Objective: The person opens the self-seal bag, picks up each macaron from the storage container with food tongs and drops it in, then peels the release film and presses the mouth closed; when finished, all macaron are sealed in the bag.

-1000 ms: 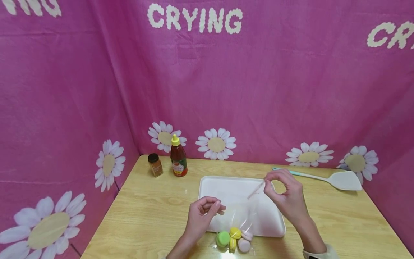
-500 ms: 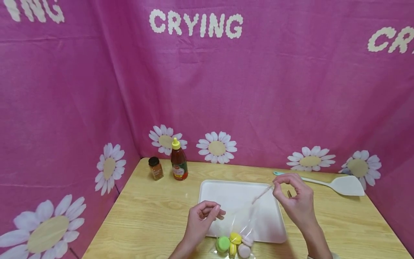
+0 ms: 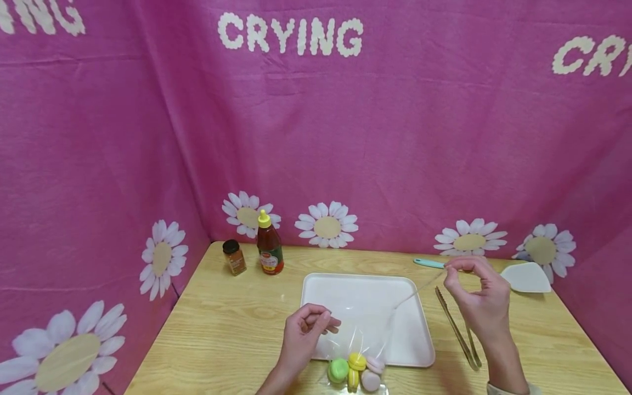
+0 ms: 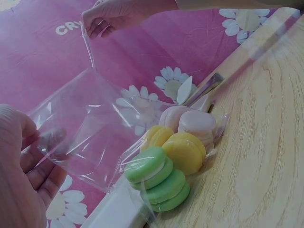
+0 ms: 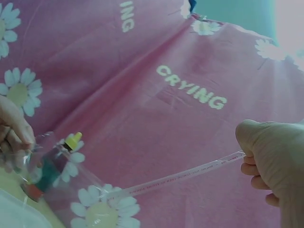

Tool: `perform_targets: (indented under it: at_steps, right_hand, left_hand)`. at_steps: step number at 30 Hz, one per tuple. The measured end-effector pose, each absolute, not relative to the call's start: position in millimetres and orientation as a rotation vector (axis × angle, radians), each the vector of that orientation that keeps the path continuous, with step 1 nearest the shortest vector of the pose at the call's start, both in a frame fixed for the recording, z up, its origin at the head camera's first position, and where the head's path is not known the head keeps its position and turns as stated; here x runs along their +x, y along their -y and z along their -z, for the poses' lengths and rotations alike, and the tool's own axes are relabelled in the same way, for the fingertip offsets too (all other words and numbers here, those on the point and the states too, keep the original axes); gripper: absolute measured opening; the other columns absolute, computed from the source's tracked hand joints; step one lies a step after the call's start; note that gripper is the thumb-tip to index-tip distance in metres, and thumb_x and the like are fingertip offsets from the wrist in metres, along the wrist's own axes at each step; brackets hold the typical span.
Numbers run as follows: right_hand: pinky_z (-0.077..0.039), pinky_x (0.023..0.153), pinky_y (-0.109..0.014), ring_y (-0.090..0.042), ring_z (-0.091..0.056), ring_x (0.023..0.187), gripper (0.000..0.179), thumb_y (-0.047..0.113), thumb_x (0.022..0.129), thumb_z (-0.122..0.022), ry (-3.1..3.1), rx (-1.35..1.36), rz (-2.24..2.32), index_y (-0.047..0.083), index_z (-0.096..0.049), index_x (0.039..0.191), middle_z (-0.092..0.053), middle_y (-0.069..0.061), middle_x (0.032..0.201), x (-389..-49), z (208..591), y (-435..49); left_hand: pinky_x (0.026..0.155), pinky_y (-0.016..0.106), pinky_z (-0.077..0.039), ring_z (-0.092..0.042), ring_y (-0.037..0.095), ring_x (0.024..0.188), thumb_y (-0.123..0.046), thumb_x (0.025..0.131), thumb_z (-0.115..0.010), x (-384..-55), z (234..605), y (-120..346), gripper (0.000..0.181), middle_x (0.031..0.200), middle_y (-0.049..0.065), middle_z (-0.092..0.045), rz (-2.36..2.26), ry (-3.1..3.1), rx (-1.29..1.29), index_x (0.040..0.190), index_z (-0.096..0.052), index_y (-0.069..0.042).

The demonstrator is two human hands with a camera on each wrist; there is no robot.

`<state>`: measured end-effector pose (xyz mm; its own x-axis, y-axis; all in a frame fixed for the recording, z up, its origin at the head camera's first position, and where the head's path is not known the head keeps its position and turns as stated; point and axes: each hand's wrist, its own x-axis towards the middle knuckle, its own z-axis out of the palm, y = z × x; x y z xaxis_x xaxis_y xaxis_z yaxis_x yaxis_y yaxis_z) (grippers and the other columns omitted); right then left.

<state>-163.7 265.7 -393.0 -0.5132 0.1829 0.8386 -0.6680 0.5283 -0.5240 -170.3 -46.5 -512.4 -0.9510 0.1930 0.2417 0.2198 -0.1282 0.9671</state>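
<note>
In the head view, my left hand [image 3: 306,332] is over the front left of the white tray and pinches the edge of a clear plastic bag [image 4: 90,142]. Green [image 3: 338,371], yellow [image 3: 356,362] and pale lilac [image 3: 371,379] macarons lie together in the bottom of the bag, just in front of the tray. Further right, my right hand [image 3: 481,299] pinches the end of a narrow clear strip [image 5: 178,179] between thumb and fingertips. Small red print runs along the strip. It stretches taut from the bag's upper edge to these fingers.
The white tray [image 3: 321,285] lies mid-table. Metal tongs [image 3: 451,323] lie to its right, partly behind my right arm. A white spatula [image 3: 526,277] with a turquoise handle lies at the back. A red sauce bottle [image 3: 270,252] and a spice jar [image 3: 234,259] stand at back left.
My right hand has moved right, drawing the strip out longer from the bag. The tongs, earlier hidden behind it, now show. My left hand and the macarons have barely moved.
</note>
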Motion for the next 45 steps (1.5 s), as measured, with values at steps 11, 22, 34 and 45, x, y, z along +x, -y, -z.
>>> perform_targets:
  at_steps: [11, 22, 34, 45]
  right_hand:
    - [-0.046, 0.081, -0.016, 0.000, -0.062, 0.086, 0.007, -0.018, 0.080, -0.063, 1.760, 0.295, -1.145, -0.014, -0.068, 0.083, -0.070, -0.011, 0.083, -161, 387, -289]
    - [-0.039, 0.079, -0.012, 0.006, -0.055, 0.094, 0.012, -0.011, 0.085, -0.076, 2.030, 0.176, -0.986, -0.003, -0.076, 0.094, -0.066, 0.013, 0.094, -176, 412, -313]
    - [-0.038, 0.057, -0.017, -0.002, -0.049, 0.070, 0.008, -0.002, 0.091, -0.077, 2.326, 0.389, -0.822, 0.004, -0.078, 0.095, -0.061, 0.007, 0.077, -198, 445, -284]
    - [-0.047, 0.057, -0.023, 0.000, -0.056, 0.072, 0.020, -0.010, 0.089, -0.073, 2.433, 0.583, -0.999, 0.005, -0.077, 0.101, -0.074, 0.003, 0.088, -208, 470, -255]
  left_hand:
    - [0.078, 0.028, -0.059, -0.077, 0.021, 0.079, -0.009, 0.107, -0.057, -173, 509, 40, 0.016, 0.092, 0.022, -0.078, 2.317, 2.072, -0.399, 0.101, -0.061, 0.006]
    - [0.073, 0.028, -0.057, -0.076, 0.020, 0.073, 0.000, 0.102, -0.052, -174, 512, 34, 0.012, 0.081, 0.024, -0.076, 2.265, 2.015, -0.330, 0.093, -0.057, 0.007]
    - [0.074, 0.027, -0.056, -0.075, 0.017, 0.073, 0.001, 0.101, -0.052, -176, 512, 30, 0.012, 0.080, 0.024, -0.075, 2.273, 2.007, -0.342, 0.092, -0.057, 0.007]
    - [0.076, 0.027, -0.055, -0.075, 0.018, 0.075, 0.000, 0.101, -0.054, -177, 512, 32, 0.012, 0.080, 0.025, -0.075, 2.294, 1.995, -0.335, 0.092, -0.057, 0.007]
